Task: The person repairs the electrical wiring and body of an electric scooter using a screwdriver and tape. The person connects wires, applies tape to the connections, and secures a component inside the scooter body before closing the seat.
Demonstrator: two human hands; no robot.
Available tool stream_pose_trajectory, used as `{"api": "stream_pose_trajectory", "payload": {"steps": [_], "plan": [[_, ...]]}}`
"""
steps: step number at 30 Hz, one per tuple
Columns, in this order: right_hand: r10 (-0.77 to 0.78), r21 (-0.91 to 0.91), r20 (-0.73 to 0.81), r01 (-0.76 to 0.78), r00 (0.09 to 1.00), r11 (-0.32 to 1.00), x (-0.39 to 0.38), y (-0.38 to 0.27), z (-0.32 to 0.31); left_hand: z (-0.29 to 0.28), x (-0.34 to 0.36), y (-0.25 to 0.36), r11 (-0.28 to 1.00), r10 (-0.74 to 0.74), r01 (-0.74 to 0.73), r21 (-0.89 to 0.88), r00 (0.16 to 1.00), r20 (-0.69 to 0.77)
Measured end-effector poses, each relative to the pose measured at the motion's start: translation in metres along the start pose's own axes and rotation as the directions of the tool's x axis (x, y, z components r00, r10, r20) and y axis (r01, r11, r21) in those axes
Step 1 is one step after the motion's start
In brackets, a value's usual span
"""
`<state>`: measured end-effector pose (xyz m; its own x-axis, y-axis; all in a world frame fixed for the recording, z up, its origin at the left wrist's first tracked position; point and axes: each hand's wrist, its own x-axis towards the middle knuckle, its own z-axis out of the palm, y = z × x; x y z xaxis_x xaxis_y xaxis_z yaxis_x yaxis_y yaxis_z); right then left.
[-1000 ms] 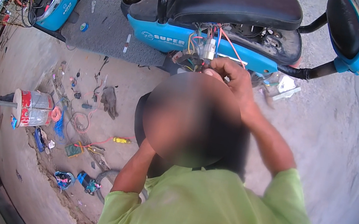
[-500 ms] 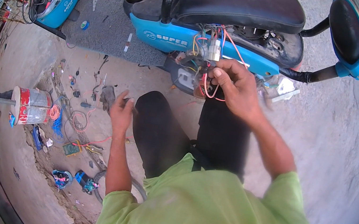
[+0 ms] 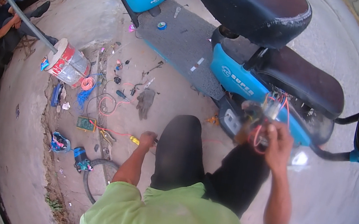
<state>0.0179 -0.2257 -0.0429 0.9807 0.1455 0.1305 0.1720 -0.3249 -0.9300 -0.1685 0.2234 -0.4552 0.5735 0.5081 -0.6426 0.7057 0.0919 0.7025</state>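
Observation:
My right hand (image 3: 281,142) is closed on the wires (image 3: 257,136), a looped red one among them, at the side of a blue electric scooter (image 3: 232,71). Blur hides their ends. A pale connector block (image 3: 272,110) hangs above my fingers among coloured wires coming from under the rear seat. My left hand (image 3: 148,139) is low beside my left knee, its fingers closed. Beside that fist lies a yellow-handled piece (image 3: 134,140), in line with a red lead from a multimeter (image 3: 86,124). What the fist holds is hidden.
A dark grey glove (image 3: 145,103) lies on the concrete. Several wires and small parts are scattered to the left, near pliers (image 3: 108,137) and a black tyre (image 3: 88,182). A red and white bucket (image 3: 69,63) holds a pole. Farther left sits another person (image 3: 5,26).
The view has turned, shifting the scooter right and down. My left hand has moved from beside the glove to the yellow-handled piece and closed. My right hand stays at the wires.

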Motion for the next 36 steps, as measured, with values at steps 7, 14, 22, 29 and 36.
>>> {"api": "stream_pose_trajectory", "payload": {"steps": [7, 14, 22, 29, 36], "plan": [[0.1, 0.254, -0.209, -0.045, 0.973, 0.966, -0.011, -0.012, 0.005, 0.006, 0.004, -0.014, 0.991, 0.034, -0.033, 0.13, 0.999, -0.005], [0.014, -0.101, -0.058, -0.02, 0.998, 0.995, -0.005, -0.012, -0.012, 0.012, 0.026, -0.001, 0.968, 0.191, -0.184, 0.174, 0.981, -0.026], [-0.477, 0.0, -0.118, 0.481, 0.871, 0.877, 0.05, -0.117, 0.002, 0.005, -0.045, 0.292, 0.648, 0.427, -0.524, -0.552, 0.851, -0.306], [-0.225, 0.622, 0.262, 0.014, 0.938, 0.783, 0.152, -0.227, 0.075, 0.062, -0.296, 0.63, -0.452, 0.777, -0.88, 0.145, -0.469, -0.42], [0.056, 0.691, 0.262, -0.228, 0.963, 0.686, 0.251, -0.264, 0.049, 0.082, -0.298, 0.673, -0.138, 0.975, -0.99, -0.015, -0.133, -0.178]]}}
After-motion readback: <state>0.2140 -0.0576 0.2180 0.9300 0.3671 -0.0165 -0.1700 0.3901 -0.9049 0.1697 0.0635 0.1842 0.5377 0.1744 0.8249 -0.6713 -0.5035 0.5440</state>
